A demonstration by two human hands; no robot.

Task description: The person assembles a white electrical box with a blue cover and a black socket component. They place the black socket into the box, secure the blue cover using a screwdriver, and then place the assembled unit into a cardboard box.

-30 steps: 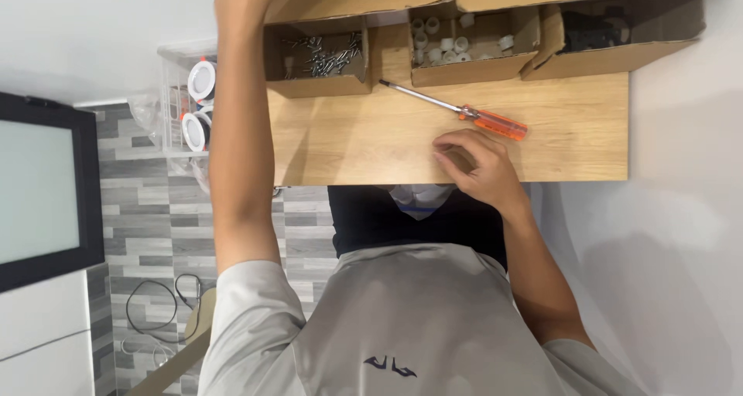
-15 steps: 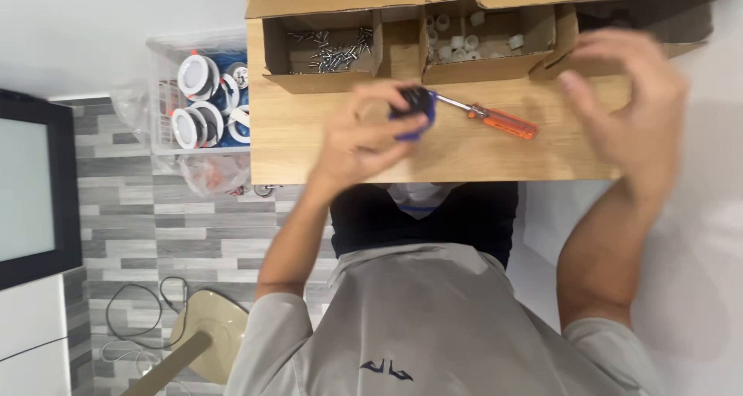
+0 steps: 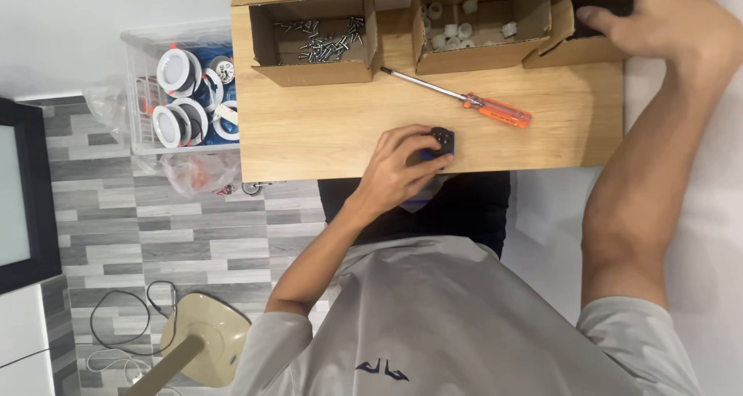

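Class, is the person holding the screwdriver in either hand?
No, the screwdriver lies alone on the table, between the left hand and right hand.

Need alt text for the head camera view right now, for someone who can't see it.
Seen from above, the left hand holds a small black and blue part on the wooden table, while the right hand reaches into the rightmost cardboard box. An orange-handled screwdriver lies between them, below boxes of screws and white pieces.

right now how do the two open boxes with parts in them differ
The left box holds a loose heap of dark metal screws; the middle box holds small white round parts, fewer and spread apart. The left box stands alone; the middle box touches another box on its right. Both are brown cardboard, open-topped, on the wooden table.
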